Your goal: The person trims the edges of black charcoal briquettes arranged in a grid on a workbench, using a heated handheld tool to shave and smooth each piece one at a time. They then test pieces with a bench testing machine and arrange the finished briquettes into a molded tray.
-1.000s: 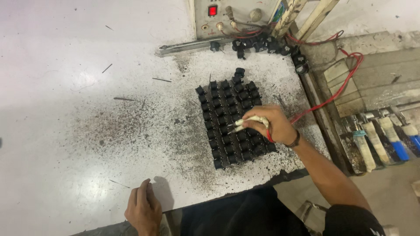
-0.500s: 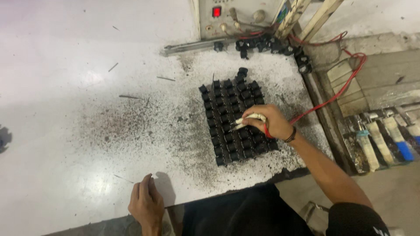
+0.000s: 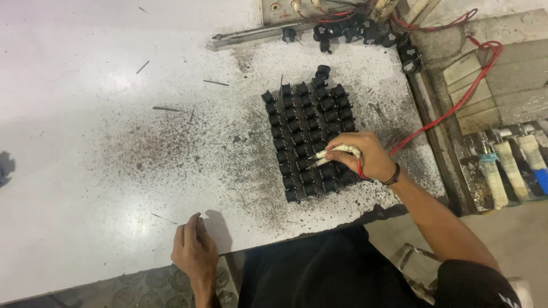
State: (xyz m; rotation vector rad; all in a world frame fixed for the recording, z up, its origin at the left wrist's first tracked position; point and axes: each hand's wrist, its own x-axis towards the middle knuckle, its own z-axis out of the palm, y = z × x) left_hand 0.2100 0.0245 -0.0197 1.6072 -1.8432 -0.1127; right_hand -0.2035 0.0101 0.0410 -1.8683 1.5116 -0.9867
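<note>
A block of several small black parts (image 3: 308, 134) stands in neat rows on the white, soot-speckled table (image 3: 114, 171). My right hand (image 3: 359, 155) grips two pale probes (image 3: 332, 155) with a red wire (image 3: 451, 111) running off to the right; their tips touch a part in the lower rows of the block. My left hand (image 3: 194, 251) rests at the table's near edge, fingers on top, holding nothing.
More loose black parts (image 3: 354, 31) lie at the back near a metal rail (image 3: 251, 35) and a grey box. To the right stand wooden slats (image 3: 502, 85) and a rack of several tube-shaped tools (image 3: 514, 165). Thin dark slivers dot the table.
The view has shifted a little. My right hand with the probes has moved slightly down the block; my left hand stays at the table edge.
</note>
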